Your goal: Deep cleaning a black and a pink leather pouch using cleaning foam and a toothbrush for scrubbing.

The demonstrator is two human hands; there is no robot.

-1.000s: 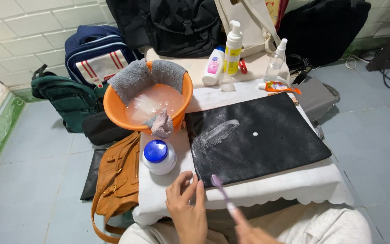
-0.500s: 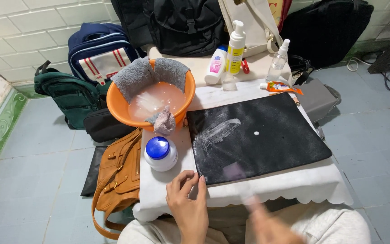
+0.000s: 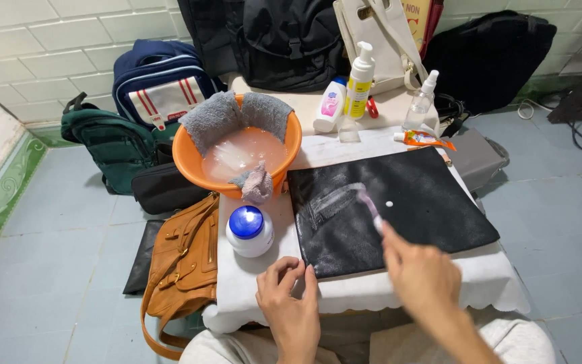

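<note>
A flat black leather bag [image 3: 399,209] lies on the white-covered table [image 3: 250,276], with a whitish smear on its left part and a small white dab near its middle. My right hand [image 3: 419,269] holds a small toothbrush [image 3: 370,207] whose head rests on the black bag beside the dab. My left hand [image 3: 289,296] rests at the table's front edge, fingers touching the bag's front left corner. A white jar with a blue lid [image 3: 249,231] stands just left of the bag.
An orange basin [image 3: 190,152] with cloudy water and grey cloths on its rim sits at the back left. Bottles [image 3: 358,87], a spray bottle [image 3: 420,101] and a tube [image 3: 422,139] stand behind. A tan handbag [image 3: 183,263] and other bags lie around the table.
My right hand has moved forward from the table's front edge onto the black bag, bringing the toothbrush to its surface. My left hand has stayed in place.
</note>
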